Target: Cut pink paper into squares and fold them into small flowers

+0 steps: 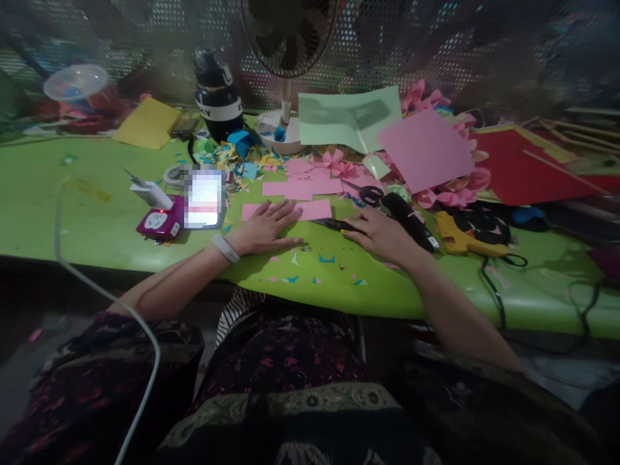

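My left hand lies flat with its fingers spread, pressing on a pink paper strip on the green tabletop. To its right, my right hand is closed over a slim, dark, pointed tool, whose narrow tip points left along the strip's lower edge. The palm hides the tool's other end, and its exact kind is unclear. Just beyond the strip are more pink paper strips. Black-handled scissors rest behind my right hand, beside a thick black cylinder.
A lit phone and purple power adapter lie left. Behind stand a dark bottle and a fan. Pink paper, red paper and a yellow glue gun are at right. Paper scraps litter the front.
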A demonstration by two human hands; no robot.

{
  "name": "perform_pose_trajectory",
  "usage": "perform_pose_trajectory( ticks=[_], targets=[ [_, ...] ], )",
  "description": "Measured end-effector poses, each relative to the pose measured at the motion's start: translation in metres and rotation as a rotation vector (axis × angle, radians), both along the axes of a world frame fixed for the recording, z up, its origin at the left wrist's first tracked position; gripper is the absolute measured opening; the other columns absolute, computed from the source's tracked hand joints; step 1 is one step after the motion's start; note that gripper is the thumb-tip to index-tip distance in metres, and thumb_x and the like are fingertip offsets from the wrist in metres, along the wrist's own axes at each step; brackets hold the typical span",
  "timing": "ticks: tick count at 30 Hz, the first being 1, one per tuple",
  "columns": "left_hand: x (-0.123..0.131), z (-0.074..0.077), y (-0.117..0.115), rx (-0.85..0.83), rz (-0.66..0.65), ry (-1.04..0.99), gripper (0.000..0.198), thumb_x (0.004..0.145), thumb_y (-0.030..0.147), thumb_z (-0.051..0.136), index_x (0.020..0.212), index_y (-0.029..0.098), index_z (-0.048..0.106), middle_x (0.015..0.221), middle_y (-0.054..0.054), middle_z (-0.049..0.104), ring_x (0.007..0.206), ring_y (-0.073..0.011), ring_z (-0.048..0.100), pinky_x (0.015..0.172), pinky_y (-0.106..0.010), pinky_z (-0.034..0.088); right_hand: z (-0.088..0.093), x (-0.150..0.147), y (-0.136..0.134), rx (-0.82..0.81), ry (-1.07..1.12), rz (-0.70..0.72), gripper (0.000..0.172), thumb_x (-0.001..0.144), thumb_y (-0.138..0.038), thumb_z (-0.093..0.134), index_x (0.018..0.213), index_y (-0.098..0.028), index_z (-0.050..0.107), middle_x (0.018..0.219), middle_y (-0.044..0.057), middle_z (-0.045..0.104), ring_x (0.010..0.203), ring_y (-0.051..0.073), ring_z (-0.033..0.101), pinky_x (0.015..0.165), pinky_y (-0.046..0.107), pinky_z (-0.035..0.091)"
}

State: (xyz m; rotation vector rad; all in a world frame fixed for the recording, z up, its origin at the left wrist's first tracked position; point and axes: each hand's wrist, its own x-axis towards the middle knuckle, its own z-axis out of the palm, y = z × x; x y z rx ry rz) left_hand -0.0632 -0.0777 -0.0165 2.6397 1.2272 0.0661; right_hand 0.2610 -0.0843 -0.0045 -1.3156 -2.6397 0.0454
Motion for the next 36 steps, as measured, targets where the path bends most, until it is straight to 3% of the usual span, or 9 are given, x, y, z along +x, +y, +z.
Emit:
perform_pose_trajectory(
  ticks=[8,14,22,28,36],
  targets=[
    [0.0,-0.001,0.0,-0.002,0.0,0.008,0.093,0.097,0.083,0.021,0.17,0.026,0.013,0.177,-0.008,0.013,0.165,-0.028,0.008,0.132,-0.05,0.004,-0.002,-0.014,0.002,0.055,-0.04,0.037,0.044,0.105,-0.039,0.048,0.137,-0.016,0.069,0.116,0.017,0.07,0.111,0.031,0.063,0.098,0.046,0.053],
    [0.0,-0.001,0.0,0.005,0.004,-0.003,0.09,0.097,0.083,0.024,0.17,0.031,0.013,0.177,-0.005,0.014,0.164,-0.0279,0.01,0.132,-0.05,0.006,-0.002,-0.01,0.0,0.036,-0.039,0.056,0.045,0.107,-0.042,0.044,0.138,-0.021,0.069,0.113,0.014,0.07,0.109,0.03,0.063,0.093,0.046,0.055],
    [0.0,-0.001,0.0,-0.001,0.004,0.0,0.089,0.098,0.081,0.026,0.17,0.031,0.012,0.177,-0.004,0.014,0.164,-0.028,0.01,0.132,-0.05,0.005,-0.003,-0.022,-0.002,0.127,-0.093,0.088,0.044,0.107,-0.039,0.044,0.144,-0.024,0.064,0.114,0.014,0.071,0.106,0.03,0.063,0.096,0.047,0.053],
    [0.0,0.002,-0.001,-0.013,0.004,0.012,0.089,0.098,0.081,0.023,0.17,0.03,0.013,0.177,-0.004,0.014,0.165,-0.0269,0.01,0.132,-0.049,0.005,-0.001,-0.02,-0.009,0.137,-0.113,0.09,0.043,0.108,-0.039,0.044,0.14,-0.021,0.067,0.11,0.014,0.071,0.103,0.029,0.062,0.089,0.043,0.053],
    [0.024,-0.001,0.001,-0.031,0.11,0.03,0.092,0.098,0.08,0.022,0.17,0.023,0.015,0.177,-0.01,0.013,0.164,-0.0307,0.008,0.132,-0.055,0.006,-0.008,-0.014,-0.001,0.162,-0.065,0.034,0.041,0.106,-0.035,0.05,0.14,-0.021,0.067,0.114,0.015,0.071,0.105,0.029,0.065,0.09,0.042,0.054]
  ],
)
